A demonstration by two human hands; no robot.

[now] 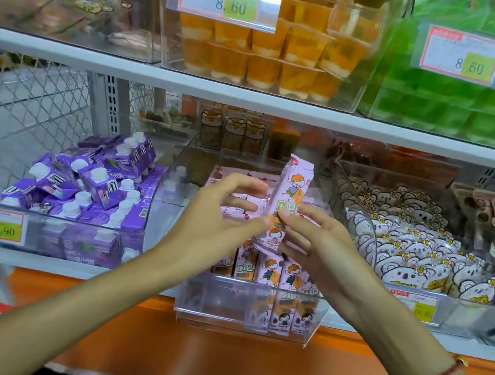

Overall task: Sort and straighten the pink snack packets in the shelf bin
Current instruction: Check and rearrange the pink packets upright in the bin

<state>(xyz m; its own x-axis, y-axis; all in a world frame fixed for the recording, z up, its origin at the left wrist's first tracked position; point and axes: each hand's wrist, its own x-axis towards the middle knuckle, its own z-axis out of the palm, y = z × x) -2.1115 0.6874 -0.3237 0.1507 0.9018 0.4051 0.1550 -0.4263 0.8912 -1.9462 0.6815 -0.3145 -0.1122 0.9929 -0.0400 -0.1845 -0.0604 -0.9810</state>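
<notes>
A clear plastic shelf bin (pixel 245 319) in the middle of the lower shelf holds several pink snack packets (pixel 271 271) with cartoon children, a front row standing upright and others lying flat behind (pixel 243 175). One pink packet (pixel 292 191) is lifted upright above the bin. My right hand (pixel 312 240) pinches its lower half between thumb and fingers. My left hand (pixel 218 215) is beside it on the left, thumb tip touching the packet's lower edge, fingers spread and relaxed over the flat packets.
A bin of purple drink cartons (pixel 92 184) stands to the left, a bin of koala-print packets (pixel 409 247) to the right. Above, the upper shelf edge (pixel 254 97) carries bins of orange jelly cups (pixel 261 55) and green packs (pixel 482 105).
</notes>
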